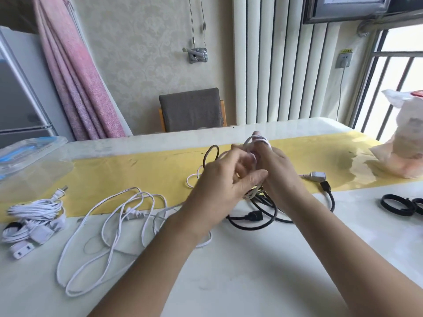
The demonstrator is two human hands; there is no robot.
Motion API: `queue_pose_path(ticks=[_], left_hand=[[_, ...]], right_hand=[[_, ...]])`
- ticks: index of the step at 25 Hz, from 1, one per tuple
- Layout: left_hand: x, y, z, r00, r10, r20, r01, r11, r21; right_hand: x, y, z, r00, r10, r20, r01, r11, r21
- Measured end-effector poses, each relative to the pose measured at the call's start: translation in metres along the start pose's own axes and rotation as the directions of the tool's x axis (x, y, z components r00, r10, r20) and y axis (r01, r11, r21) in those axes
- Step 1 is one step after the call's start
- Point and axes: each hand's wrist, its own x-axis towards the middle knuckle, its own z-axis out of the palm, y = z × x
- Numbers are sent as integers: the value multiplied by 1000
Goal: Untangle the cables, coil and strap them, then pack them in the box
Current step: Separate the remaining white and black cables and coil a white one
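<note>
Both hands are raised over the middle of the table, working a tangle of thin white cable (256, 143) and black cable (254, 221). My right hand (278, 170) has white cable looped around its raised fingers. My left hand (225, 179) pinches the strands just in front of it. A black loop (209, 156) sticks up behind my left hand. The black cable's plug (325, 186) and a white USB plug (317, 176) lie to the right. A loose white power cord (109, 227) sprawls at the left. A strapped white coil (34, 219) sits at the far left.
A clear plastic box (29, 154) stands at the far left edge. Black strap rings (398, 204) lie at the right. A plastic bag (402, 143) stands at the far right. A yellow runner (137, 170) crosses the white table (251, 282). A grey chair (191, 109) is behind.
</note>
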Motion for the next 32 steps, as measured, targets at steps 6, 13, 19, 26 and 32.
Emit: queue_pose_path(ticks=[6, 13, 19, 26, 32], left_hand=[[5, -10, -13, 999, 9, 52, -13, 997, 73], [21, -4, -50, 982, -186, -23, 149, 853, -501], [14, -25, -117, 946, -282, -161, -99, 222, -970], [5, -18, -141, 930, -351, -107, -28, 224, -974], [24, 22, -124, 946, -324, 9, 136, 374, -917]], right_hand=[[5, -33, -33, 987, 132, 87, -153, 944, 292], [0, -52, -87, 998, 17, -58, -27, 985, -171], [3, -68, -101, 999, -9, -43, 33, 802, 596], [15, -112, -87, 996, -75, -39, 84, 928, 362], [7, -136, -97, 789, -201, -581, -158, 847, -508]])
